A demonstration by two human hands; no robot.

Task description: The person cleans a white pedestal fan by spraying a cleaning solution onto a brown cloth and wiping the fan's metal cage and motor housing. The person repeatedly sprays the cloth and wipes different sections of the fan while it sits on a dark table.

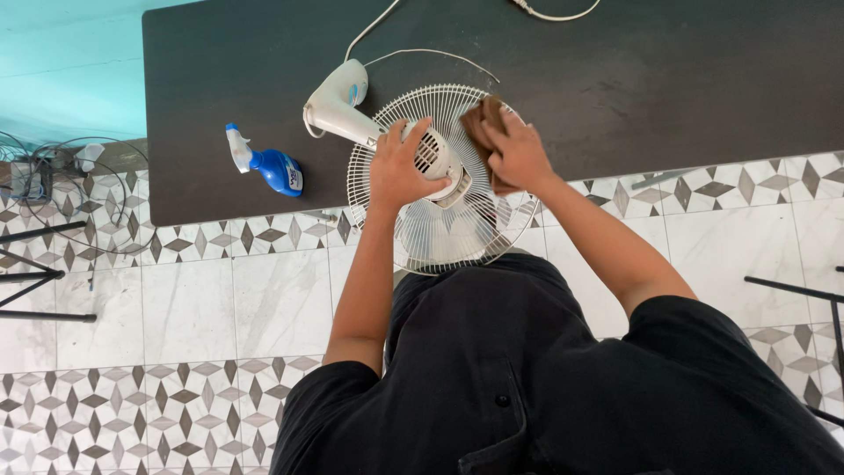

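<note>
A white electric fan (440, 224) lies tilted over the near edge of a dark table (615, 79), its round wire grille facing me. My left hand (400, 167) grips the fan's motor housing behind the grille. My right hand (519, 154) presses a brown cloth (482, 119) against the upper right of the grille. The fan's white base (338, 105) rests on the tabletop, and its cord trails toward the far edge.
A blue spray bottle (272, 167) with a white trigger lies on the table left of the fan. Patterned tile floor (220, 299) runs below. Black metal legs (35, 281) and loose wire grilles (79, 176) sit at the left; another black frame (791, 290) at the right.
</note>
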